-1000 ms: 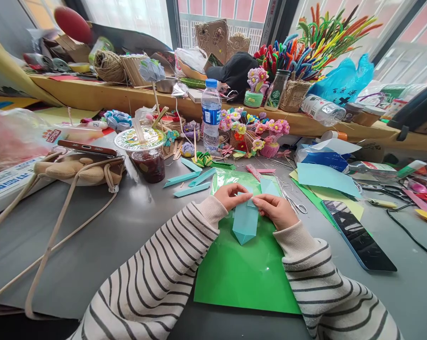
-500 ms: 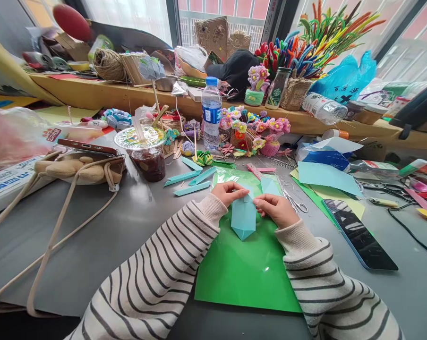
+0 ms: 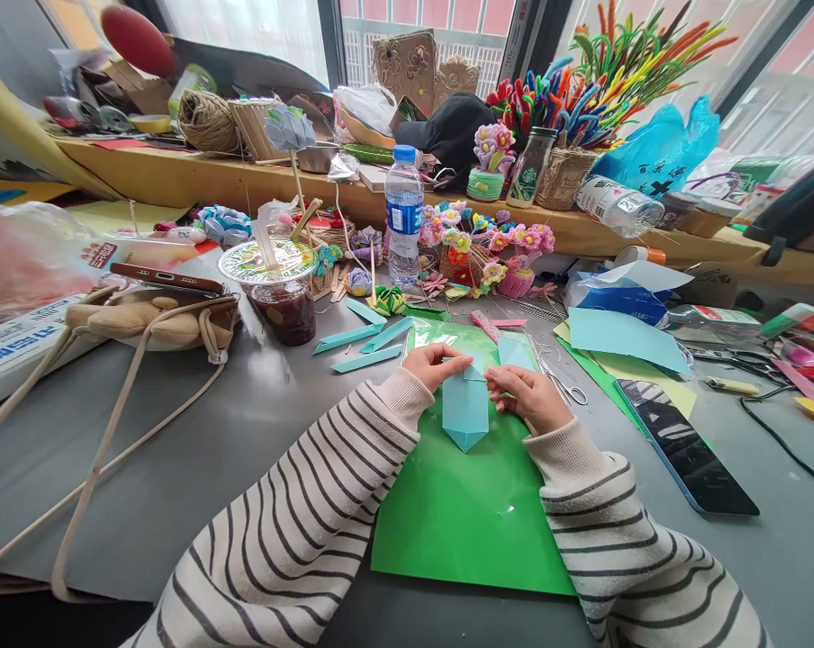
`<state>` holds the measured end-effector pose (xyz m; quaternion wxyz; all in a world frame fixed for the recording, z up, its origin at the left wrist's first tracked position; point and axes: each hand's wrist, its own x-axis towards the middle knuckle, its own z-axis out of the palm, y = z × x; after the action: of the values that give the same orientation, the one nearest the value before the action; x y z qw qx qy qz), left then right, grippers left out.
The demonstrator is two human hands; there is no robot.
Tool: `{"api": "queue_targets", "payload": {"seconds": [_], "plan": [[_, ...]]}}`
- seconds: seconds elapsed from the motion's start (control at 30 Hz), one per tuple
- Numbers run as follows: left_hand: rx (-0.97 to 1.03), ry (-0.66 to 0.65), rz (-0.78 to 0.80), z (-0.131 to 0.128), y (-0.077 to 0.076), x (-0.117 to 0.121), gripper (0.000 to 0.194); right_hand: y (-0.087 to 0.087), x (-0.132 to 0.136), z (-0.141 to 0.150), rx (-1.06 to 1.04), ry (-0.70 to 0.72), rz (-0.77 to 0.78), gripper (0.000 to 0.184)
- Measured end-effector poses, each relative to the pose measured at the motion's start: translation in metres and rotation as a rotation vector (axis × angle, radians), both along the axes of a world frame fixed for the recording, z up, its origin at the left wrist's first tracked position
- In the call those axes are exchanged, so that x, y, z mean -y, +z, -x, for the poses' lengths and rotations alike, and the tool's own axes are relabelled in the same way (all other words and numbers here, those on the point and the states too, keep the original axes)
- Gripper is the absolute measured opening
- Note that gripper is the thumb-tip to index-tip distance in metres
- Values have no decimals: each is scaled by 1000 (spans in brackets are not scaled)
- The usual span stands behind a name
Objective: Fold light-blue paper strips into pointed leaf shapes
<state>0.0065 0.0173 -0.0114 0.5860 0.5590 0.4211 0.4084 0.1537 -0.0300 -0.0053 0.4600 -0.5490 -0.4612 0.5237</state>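
Note:
A light-blue folded paper (image 3: 465, 409) hangs between my hands over a glossy green sheet (image 3: 471, 531), its lower end folded to a point. My left hand (image 3: 438, 364) pinches its upper left edge between thumb and fingers. At the upper right edge, my right hand (image 3: 525, 394) has its thumb and forefinger pinched together on the paper, the other fingers curled loosely. Another light-blue paper piece (image 3: 515, 354) lies just behind my right hand. Several folded light-blue strips (image 3: 366, 363) rest on the table to the left of the green sheet.
An iced drink cup (image 3: 282, 306) and a water bottle (image 3: 403, 216) stand behind my left arm. Scissors (image 3: 573, 393) lie beyond my right hand, with a phone (image 3: 683, 445) and blue paper (image 3: 627, 339) farther right. A bag (image 3: 154, 319) sits at left.
The folded paper has risen slightly, its pointed lower end now a little higher. My right hand has shifted very slightly right; both hands keep their pinch.

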Motion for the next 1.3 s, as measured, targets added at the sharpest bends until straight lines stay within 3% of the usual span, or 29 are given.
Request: {"api": "queue_targets", "payload": {"seconds": [0.2,0.43,0.87,1.0,1.17,1.3], "plan": [[-39,-94,34,-1,3,3,32,6,3,5,132,-6,-107,21],[38,-93,100,-2,2,2,38,5,3,4,147,-52,-116,24],[-40,-336,129,2,8,9,28,9,4,2,136,-17,-137,23],[-11,-214,162,1,12,7,34,6,2,0,54,-50,-118,23],[283,7,441,1,18,-2,62,2,-2,-5,-187,-248,-122,23],[410,12,384,2,19,-2,58,6,-1,-2,-326,-331,-72,25]]}}
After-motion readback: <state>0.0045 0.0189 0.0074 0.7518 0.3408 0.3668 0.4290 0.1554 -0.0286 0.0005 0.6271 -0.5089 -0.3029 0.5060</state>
